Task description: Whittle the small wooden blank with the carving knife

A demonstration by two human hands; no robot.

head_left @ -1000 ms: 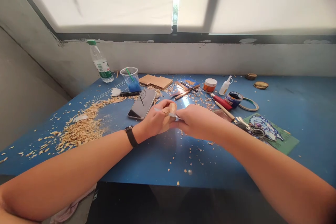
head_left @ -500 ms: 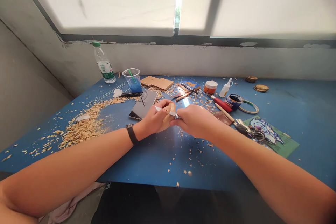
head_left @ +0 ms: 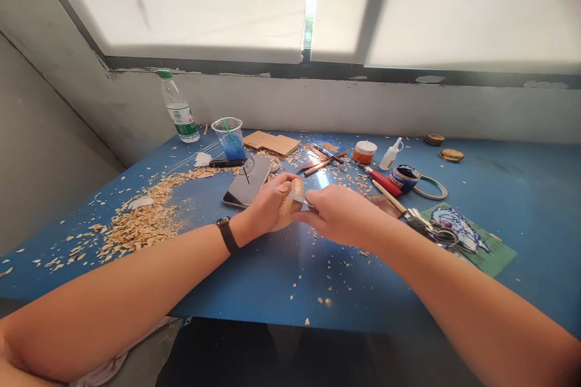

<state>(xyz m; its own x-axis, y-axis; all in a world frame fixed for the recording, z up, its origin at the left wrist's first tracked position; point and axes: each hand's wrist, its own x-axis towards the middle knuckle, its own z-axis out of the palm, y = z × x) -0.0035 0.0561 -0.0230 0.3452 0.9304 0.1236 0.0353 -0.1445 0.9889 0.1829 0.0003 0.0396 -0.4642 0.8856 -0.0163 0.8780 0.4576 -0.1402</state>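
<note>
Over the middle of the blue table (head_left: 254, 278), my left hand (head_left: 269, 201) is closed around a pale piece of wood (head_left: 285, 213), its thumb on the near side. My right hand (head_left: 338, 208) is closed on a carving knife, with its handle hidden in the fingers. The knife's thin blade (head_left: 298, 198) lies against the wood, close to the left thumb. Just left of the hands lies a smartphone (head_left: 249, 180), face up. Wood shavings (head_left: 140, 224) are heaped farther left, and small chips are scattered beneath my right hand.
Toward the back stand a water bottle (head_left: 180, 112), a plastic cup (head_left: 230, 140) of blue liquid and an orange jar (head_left: 364, 151). On the right are a red-handled tool (head_left: 385, 182), a dark blue jar (head_left: 405, 178), a tape roll (head_left: 430, 187), keys (head_left: 442, 234) and a green painted sheet (head_left: 492, 254).
The knife blade has shifted slightly and lies at a different angle on the wood. Both hands keep their grips in nearly the same place.
</note>
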